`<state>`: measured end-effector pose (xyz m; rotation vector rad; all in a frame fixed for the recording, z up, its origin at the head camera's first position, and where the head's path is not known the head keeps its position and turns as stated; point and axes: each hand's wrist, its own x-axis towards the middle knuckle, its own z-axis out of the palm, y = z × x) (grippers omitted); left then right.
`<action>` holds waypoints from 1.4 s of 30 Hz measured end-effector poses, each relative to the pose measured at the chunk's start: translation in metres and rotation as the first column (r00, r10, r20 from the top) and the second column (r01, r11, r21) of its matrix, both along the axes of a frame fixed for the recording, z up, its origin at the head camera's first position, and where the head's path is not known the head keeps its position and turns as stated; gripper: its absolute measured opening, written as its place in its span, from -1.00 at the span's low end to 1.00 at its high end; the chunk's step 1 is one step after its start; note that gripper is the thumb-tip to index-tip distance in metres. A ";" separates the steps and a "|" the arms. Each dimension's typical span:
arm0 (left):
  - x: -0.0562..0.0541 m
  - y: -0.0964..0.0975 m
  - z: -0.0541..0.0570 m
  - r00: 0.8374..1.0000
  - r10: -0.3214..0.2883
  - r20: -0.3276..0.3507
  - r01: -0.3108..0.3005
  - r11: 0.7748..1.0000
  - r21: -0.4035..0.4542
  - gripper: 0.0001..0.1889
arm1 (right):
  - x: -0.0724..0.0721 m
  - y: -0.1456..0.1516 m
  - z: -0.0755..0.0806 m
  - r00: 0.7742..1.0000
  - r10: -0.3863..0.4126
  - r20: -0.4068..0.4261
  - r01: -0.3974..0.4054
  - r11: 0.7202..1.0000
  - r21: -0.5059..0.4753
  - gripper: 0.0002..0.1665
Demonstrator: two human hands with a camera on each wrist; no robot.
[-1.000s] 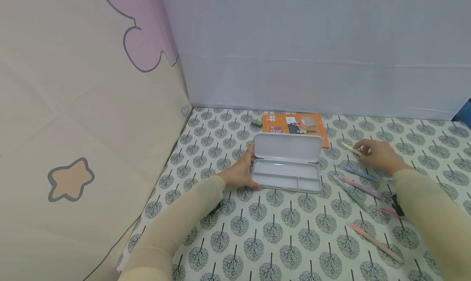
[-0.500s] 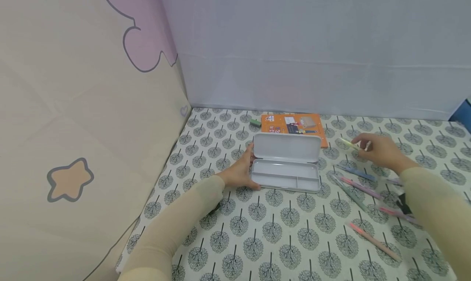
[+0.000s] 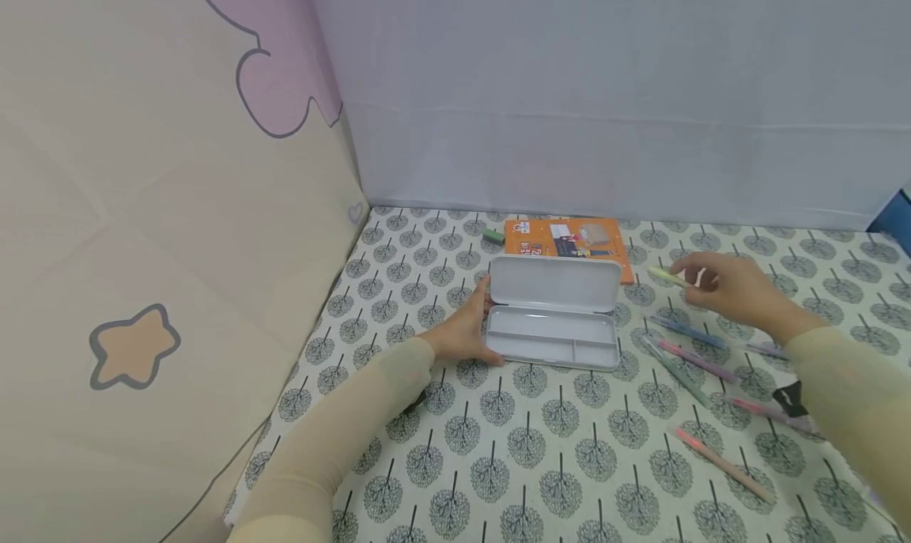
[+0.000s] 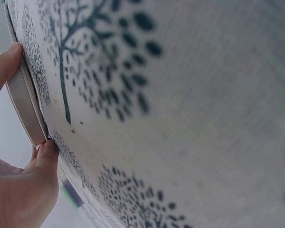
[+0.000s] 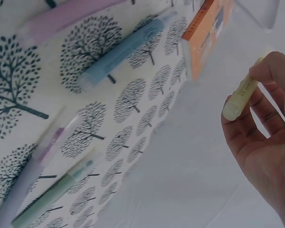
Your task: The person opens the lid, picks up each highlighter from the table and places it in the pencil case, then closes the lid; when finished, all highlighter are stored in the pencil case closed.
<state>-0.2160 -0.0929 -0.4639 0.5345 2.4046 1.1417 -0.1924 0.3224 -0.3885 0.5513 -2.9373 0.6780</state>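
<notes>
A white tin pencil case (image 3: 553, 286) stands with its lid raised, showing a long compartment and two shorter ones. At its left end, my left hand (image 3: 461, 333) grips it, thumb at the front corner and fingers toward the hinge. In the left wrist view the thumb and fingers lie against the case's pale side (image 4: 26, 102). To the right of the case my right hand (image 3: 736, 290) pinches a yellow pen (image 5: 242, 97) between thumb and fingers, raised over the table. Closest below that hand lies a blue pen (image 3: 689, 333).
Several more pens lie to the right, among them a green pen (image 3: 678, 375), a pink-purple pen (image 3: 701, 363) and an orange pen (image 3: 724, 465). Behind the case are an orange booklet (image 3: 615, 250) and a small green block (image 3: 493, 236). A curtain (image 3: 605, 92) hangs behind the table.
My right hand has lifted the yellow pen and moved it slightly up and to the left in the head view. The left hand and the pencil case have stayed in place.
</notes>
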 end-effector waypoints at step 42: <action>-0.002 0.000 -0.001 0.999 -0.021 -0.029 0.021 1.000 -0.005 0.65 | -0.018 -0.143 -0.052 0.925 0.363 0.116 -0.350 0.929 -0.117 -0.67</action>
